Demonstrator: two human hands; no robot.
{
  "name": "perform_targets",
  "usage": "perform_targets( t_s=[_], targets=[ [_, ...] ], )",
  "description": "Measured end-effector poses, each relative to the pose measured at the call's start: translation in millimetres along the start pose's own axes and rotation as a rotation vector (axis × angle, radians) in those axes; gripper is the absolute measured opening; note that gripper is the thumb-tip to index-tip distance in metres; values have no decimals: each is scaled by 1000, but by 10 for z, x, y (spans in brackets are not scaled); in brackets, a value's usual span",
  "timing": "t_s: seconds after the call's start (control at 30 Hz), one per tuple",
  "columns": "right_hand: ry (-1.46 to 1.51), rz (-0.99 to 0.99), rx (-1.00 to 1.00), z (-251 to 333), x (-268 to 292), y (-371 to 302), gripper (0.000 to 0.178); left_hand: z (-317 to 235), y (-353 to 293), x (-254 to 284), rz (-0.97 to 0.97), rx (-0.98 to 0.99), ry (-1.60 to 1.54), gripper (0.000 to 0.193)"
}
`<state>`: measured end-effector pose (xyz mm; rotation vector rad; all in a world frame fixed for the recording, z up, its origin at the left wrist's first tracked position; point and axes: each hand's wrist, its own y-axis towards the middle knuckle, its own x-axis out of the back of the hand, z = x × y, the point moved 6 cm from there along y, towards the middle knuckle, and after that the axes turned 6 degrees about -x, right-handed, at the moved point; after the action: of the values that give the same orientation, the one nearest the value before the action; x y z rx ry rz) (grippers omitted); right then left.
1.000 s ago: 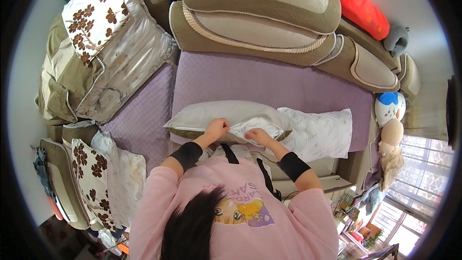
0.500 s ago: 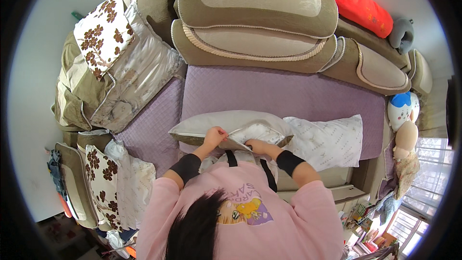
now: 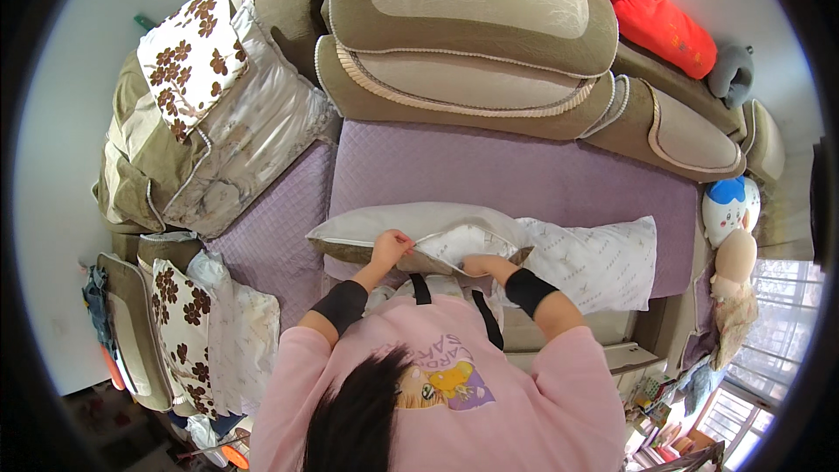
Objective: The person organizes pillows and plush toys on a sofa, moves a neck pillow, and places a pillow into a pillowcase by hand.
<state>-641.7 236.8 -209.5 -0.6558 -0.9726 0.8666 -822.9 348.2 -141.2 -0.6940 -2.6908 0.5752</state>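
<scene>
A pale grey cushion cover [image 3: 376,223] with a brown underside lies across my lap at the sofa's near edge. Its long near side gapes, and a white patterned pillow insert [image 3: 461,243] shows inside. My left hand [image 3: 396,246] pinches the rim of the opening near its left end. My right hand [image 3: 476,266] reaches into the gap at the right, against the insert; its fingers are hidden by the fabric. Beside it, to the right, lies a white pillow [image 3: 599,262] with a faint print.
A purple quilted sofa cover [image 3: 489,166] spreads beyond the cushion. Brown back cushions [image 3: 472,52] line the far side, with a red plush toy [image 3: 660,26] at far right. Flower-patterned pillows [image 3: 192,61] and crumpled covers pile at left. Plush toys [image 3: 730,214] sit on the right armrest.
My right hand has slid deeper into the opening and slightly right, and the gap shows more of the white insert. The left hand keeps its place on the rim.
</scene>
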Motion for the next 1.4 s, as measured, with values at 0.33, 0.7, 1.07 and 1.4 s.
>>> perform_targets(
  t_s=[0.33,0.7,1.07,1.4],
  targets=[
    [31,-63,-313,-442,-5,-88,29,-111,77,-26,108,44,-15,10],
    [285,-775,-41,1032,1118,-649,24,-45,316,-18,360,-26,119,14],
    [354,-807,-126,1152,853,-80,16,-436,117,271,397,-266,476,23],
    [493,-975,-366,1274,977,-424,16,-516,5,-48,447,-841,1130,20]
  ],
)
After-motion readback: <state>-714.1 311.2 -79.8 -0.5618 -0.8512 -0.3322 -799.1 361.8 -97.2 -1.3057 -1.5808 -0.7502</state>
